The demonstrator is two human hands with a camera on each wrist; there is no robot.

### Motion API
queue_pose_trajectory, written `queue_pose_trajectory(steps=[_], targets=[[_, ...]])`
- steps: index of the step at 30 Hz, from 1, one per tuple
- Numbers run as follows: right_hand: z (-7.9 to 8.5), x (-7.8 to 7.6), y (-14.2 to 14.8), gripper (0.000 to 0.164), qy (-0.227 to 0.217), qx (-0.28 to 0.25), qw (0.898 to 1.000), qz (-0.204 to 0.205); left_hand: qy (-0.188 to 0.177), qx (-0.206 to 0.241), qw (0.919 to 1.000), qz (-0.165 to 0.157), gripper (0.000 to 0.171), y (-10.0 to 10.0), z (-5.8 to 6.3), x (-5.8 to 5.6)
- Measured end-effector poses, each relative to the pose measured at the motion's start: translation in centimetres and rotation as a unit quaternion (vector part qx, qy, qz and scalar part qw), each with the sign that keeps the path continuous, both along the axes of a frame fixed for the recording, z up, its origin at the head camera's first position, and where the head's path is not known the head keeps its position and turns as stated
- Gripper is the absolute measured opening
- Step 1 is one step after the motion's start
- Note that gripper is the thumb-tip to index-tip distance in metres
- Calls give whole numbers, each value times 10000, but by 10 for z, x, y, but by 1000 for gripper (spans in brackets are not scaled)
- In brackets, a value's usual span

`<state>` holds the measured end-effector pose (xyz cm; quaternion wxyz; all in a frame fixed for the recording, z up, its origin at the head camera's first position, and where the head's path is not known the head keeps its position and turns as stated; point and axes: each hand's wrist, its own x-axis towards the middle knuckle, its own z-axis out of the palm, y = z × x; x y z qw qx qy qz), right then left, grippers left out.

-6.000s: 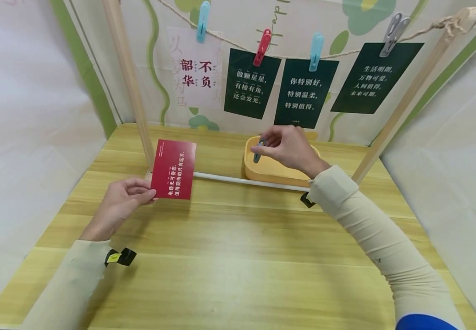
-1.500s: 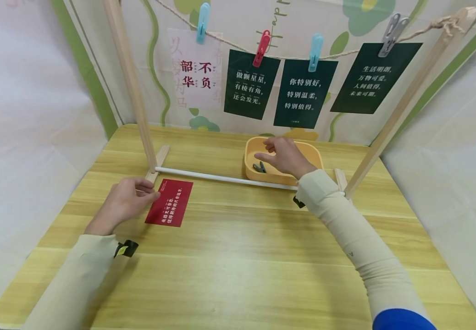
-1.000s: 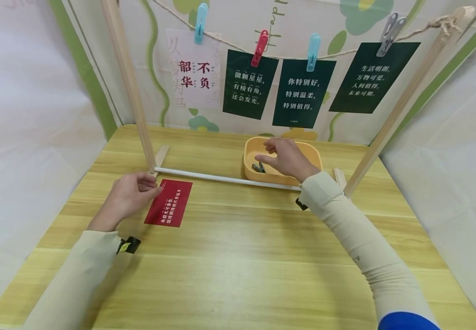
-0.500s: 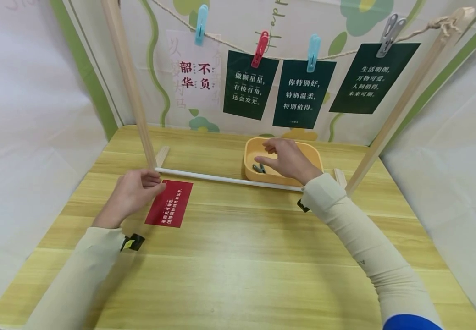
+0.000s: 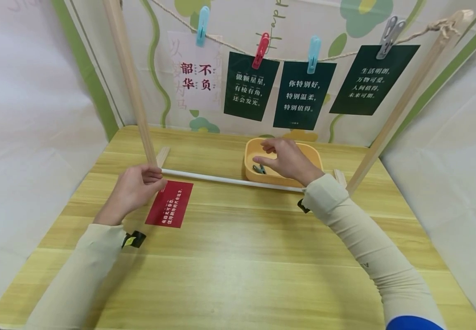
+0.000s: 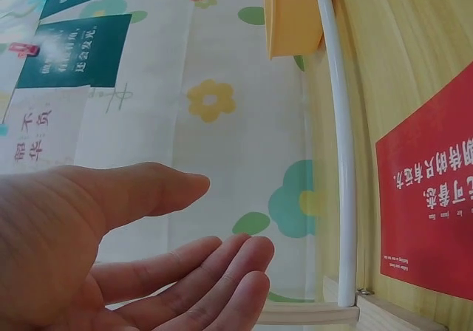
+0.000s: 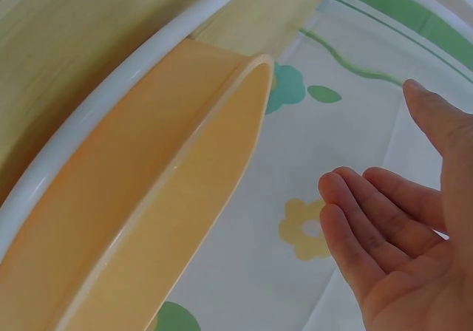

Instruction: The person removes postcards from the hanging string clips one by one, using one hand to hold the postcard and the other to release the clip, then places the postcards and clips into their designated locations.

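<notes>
Reaches with left arm (image 5: 77, 275) toward one o'clock, right arm (image 5: 370, 243) toward eleven, both in beige fabric. Bends bare left grip (image 5: 134, 190) loosely, released, near flat red rectangular card (image 5: 171, 205), about nine o'clock from middle of glossy wood-grain surface (image 5: 238, 261). Hovers with relaxed, released right grip (image 5: 289, 160) over dark-grey clip (image 5: 259, 169) in rounded yellow-orange tray (image 5: 256, 151), one o'clock.

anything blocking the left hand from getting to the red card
Nothing visible does: the left hand hangs above the table near the red card, which lies flat with nothing on it. The white bar runs beyond the card.
</notes>
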<state>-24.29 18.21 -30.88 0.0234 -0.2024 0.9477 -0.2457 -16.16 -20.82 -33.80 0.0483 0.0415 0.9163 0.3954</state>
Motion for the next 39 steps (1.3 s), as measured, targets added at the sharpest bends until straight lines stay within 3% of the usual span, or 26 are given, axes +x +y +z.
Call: queue_pose_trajectory(steps=[15,26,39], targets=[[12,9,-7,63,127,-71,9998,125,90,261,9996,108,45,7,8,-3],[25,15,-20,57,532,-380,9973,322,413,481,9977,228,46,19,12,-7],[40,22,-22,54,651,-618,9955,313,727,815,9934,356,46,23,20,-11]])
